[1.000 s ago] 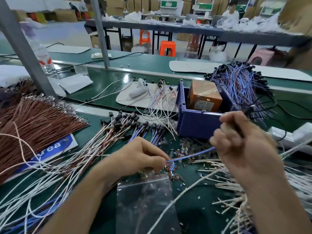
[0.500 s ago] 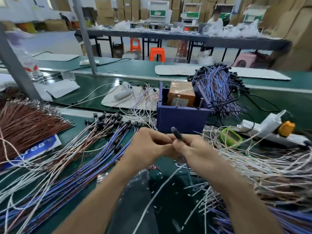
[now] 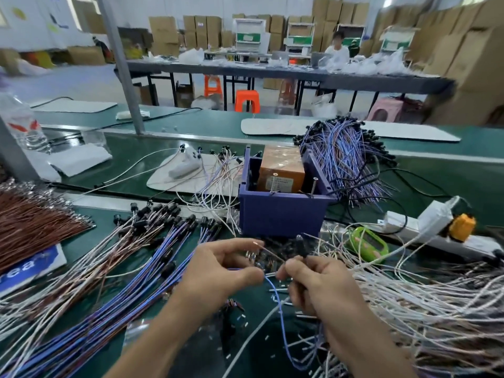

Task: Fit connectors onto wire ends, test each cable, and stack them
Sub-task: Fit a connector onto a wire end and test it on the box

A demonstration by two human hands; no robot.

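Both hands meet low centre over the dark green worktop, just in front of the purple-blue plastic bin. Left hand: grip is closed, thumb and fingers pinching the end of a thin blue wire; index finger stretched out above the pinch. Right hand: fingers curled tight, thumb tip nearly touching the left thumb, grip on the same wire, which drops between the hands and loops under the right wrist. A dark stub shows just above the right fingers, too blurred to tell what it is.

The bin holds a brown cardboard box. Behind and right of it lies a bundle of blue-purple cables with black connectors. Left of the hands is a fan of blue and pinkish cables with black connector ends; far left, a brown wire sheaf. Right of the hands is a heap of white and pink loose wires, with a green oval gadget and a white power strip beyond it.
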